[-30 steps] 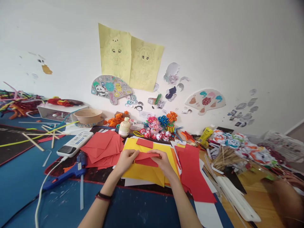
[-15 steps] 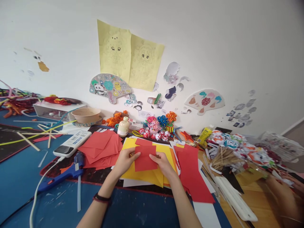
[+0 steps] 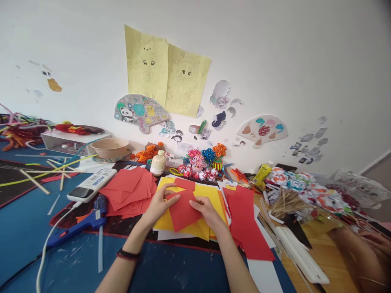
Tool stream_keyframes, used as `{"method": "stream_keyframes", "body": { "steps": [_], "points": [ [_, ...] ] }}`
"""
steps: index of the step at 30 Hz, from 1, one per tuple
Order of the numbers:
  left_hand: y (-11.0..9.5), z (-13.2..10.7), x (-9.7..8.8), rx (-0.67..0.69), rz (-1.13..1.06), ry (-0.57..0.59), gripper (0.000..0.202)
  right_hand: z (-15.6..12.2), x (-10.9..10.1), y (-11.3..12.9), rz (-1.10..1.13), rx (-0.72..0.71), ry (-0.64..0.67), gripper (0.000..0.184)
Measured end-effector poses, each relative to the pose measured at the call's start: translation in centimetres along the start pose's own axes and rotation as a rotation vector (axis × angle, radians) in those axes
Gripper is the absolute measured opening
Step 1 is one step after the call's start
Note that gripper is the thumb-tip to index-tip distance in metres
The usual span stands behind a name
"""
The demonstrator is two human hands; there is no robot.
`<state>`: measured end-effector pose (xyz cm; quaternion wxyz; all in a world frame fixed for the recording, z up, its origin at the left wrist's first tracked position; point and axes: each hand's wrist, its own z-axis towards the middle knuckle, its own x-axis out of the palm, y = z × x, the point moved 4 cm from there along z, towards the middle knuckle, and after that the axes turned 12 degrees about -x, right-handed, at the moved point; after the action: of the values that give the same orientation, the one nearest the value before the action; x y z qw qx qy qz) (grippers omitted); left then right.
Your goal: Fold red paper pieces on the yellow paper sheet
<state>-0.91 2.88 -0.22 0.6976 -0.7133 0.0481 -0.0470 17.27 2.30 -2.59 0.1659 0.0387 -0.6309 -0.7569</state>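
Observation:
A red paper square (image 3: pixel 184 212) is held tilted between my two hands, above a stack of yellow paper (image 3: pixel 161 219). My left hand (image 3: pixel 160 205) has its thumb over the square's upper left edge; the fingers behind are partly hidden. On the right edge, my right hand (image 3: pixel 208 211) pinches the square between thumb and fingers. Another red paper piece (image 3: pixel 185 184) lies on the yellow stack just beyond the held one. To the left spreads a pile of red paper squares (image 3: pixel 128 191), and to the right lie larger red sheets (image 3: pixel 249 232).
A blue glue gun (image 3: pixel 76 230) and a white power strip (image 3: pixel 91 185) with its cable lie at left. Behind the paper stand a cream bottle (image 3: pixel 158 162) and small craft flowers (image 3: pixel 197 158). At right, another person's hand (image 3: pixel 375 244) is near wooden sticks (image 3: pixel 285 203).
The red square has turned from level to tilted and come slightly lower. My left hand's fingers have spread more, while my right hand keeps its pinch on the edge.

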Motion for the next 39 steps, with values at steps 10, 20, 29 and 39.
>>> {"method": "stream_keyframes", "body": {
  "steps": [10,20,29,39],
  "points": [
    [0.4,-0.3,0.3,-0.124,-0.038,0.172,0.05,0.1,-0.9,0.1,-0.069,-0.063,-0.076,0.03],
    [1.2,-0.1,1.5,-0.095,-0.013,0.191,0.032,-0.1,-0.9,0.2,-0.176,-0.059,-0.015,0.028],
    [1.7,-0.3,1.8,-0.029,0.227,0.162,0.037,-0.1,0.1,0.1,-0.286,-0.101,0.076,0.028],
    [1.9,-0.2,2.4,0.052,0.298,0.117,0.029,-0.3,0.7,-0.2,-0.224,-0.091,0.087,0.026]
  ]
}}
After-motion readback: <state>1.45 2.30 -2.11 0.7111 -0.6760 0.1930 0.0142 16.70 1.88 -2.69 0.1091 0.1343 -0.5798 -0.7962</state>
